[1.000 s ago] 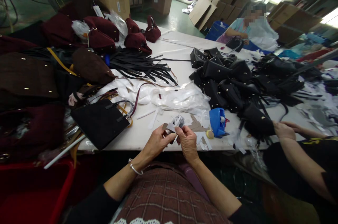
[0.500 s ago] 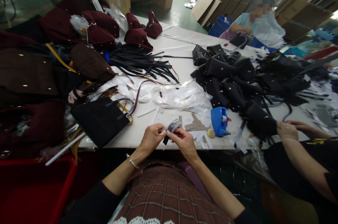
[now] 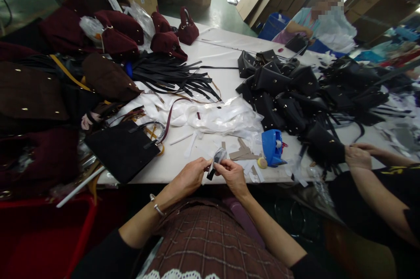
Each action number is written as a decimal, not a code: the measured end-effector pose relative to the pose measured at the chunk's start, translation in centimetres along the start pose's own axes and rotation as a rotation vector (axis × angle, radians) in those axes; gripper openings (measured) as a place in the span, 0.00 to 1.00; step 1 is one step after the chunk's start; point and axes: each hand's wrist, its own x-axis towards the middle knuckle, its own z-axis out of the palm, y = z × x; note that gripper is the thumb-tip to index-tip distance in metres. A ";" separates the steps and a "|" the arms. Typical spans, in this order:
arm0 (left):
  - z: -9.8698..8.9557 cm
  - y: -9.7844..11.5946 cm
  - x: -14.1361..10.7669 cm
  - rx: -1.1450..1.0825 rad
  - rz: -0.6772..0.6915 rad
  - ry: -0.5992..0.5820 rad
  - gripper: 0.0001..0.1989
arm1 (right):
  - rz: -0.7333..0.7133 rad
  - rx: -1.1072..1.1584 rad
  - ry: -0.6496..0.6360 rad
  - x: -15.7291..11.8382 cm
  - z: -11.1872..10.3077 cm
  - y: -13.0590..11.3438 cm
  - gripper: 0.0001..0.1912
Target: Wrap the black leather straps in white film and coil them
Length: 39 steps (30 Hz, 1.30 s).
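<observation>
Close above the table's front edge, both hands meet on a small black strap (image 3: 219, 155) that looks partly wrapped in clear film. Its dark end points down between them. My left hand (image 3: 192, 175) pinches it from the left, thumb and fingertips together. On the other side my right hand (image 3: 233, 177) grips it with bent fingers. The fingertips hide part of the strap. Just right of the hands lie grey-brown card strips (image 3: 244, 152) and white paper pieces. A blue tape dispenser (image 3: 273, 147) stands beyond them, with a small yellowish roll (image 3: 262, 163) beside it.
A black handbag (image 3: 123, 151) lies left, near maroon bags (image 3: 120, 29). White film strips (image 3: 226, 117) cover mid-table; black bags (image 3: 272, 78) are heaped right. A co-worker's hands (image 3: 357, 156) hold a black bag at right. A red bin (image 3: 85, 209) is below left.
Both hands have shifted slightly right with the strap, and the strap now stands more upright between the fingers. The view has moved slightly.
</observation>
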 end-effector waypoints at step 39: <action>6.8 2.1 4.3 -0.549 -0.416 0.561 0.19 | 0.084 0.402 -0.332 2.2 -3.9 1.9 0.25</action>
